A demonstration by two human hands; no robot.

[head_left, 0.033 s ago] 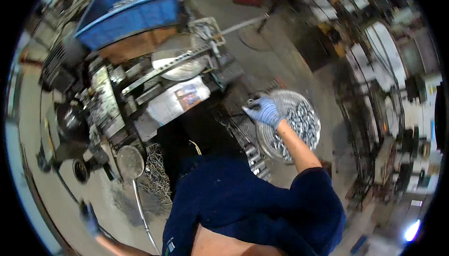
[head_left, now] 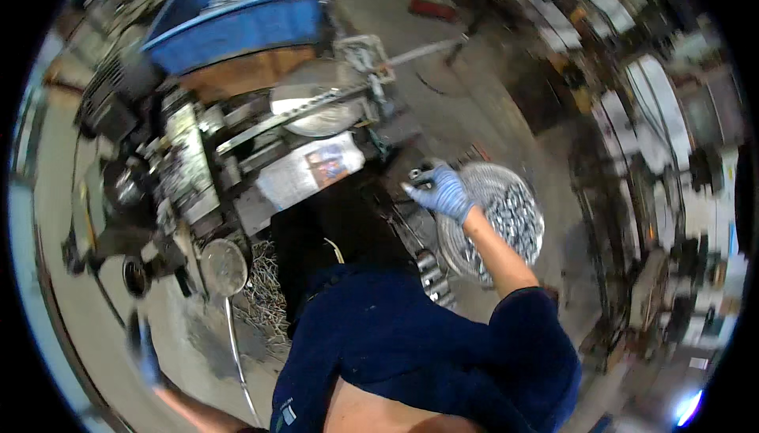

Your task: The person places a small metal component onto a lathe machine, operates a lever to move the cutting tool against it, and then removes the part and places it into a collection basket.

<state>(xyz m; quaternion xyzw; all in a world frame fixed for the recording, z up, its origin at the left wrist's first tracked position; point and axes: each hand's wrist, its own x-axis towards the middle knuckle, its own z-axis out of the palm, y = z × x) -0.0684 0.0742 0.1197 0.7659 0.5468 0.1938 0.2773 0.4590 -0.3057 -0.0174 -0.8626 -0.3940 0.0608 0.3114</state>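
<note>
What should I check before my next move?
1. Right hand gloved: ok.
2. Small metal part held at its fingertips: ok.
3. Left hand empty: cannot tell, it is blurred.
4. Round tray stocked: ok, many metal pieces inside.
5. Floor on the left free of loose metal: not ok, thin strands are heaped there.
6. Machinery stopped: cannot tell.

Can't read any lettering here, tbh. The printed sheet (head_left: 296,176) and pale mark (head_left: 288,415) on the navy shirt (head_left: 371,322) are too blurry.
</note>
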